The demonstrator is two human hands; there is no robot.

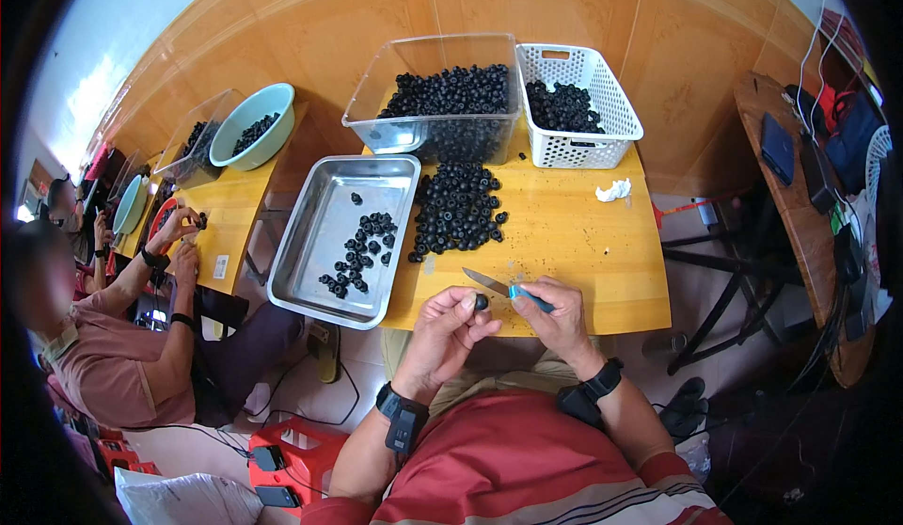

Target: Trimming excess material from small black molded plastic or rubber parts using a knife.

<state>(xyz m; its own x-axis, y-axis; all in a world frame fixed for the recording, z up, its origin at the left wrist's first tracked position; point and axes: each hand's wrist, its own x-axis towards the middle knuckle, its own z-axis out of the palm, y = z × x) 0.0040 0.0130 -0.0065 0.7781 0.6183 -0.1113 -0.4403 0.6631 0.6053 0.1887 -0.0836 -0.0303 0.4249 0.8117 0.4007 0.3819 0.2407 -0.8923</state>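
Observation:
My left hand pinches a small round black part between thumb and fingers, over the table's near edge. In my right hand is a knife, gripped by its dark blue handle, the blade slanting left above the tabletop. The blade tip is apart from the black part. Beyond my hands lies a pile of similar black parts on the yellow table. Left of the pile, a shallow metal tray holds several loose black parts.
At the back stand a clear plastic bin and a white perforated basket, both holding black parts. A crumpled white tissue and dark crumbs lie on the right. A co-worker handles a part at a neighbouring table. A red stool stands lower left.

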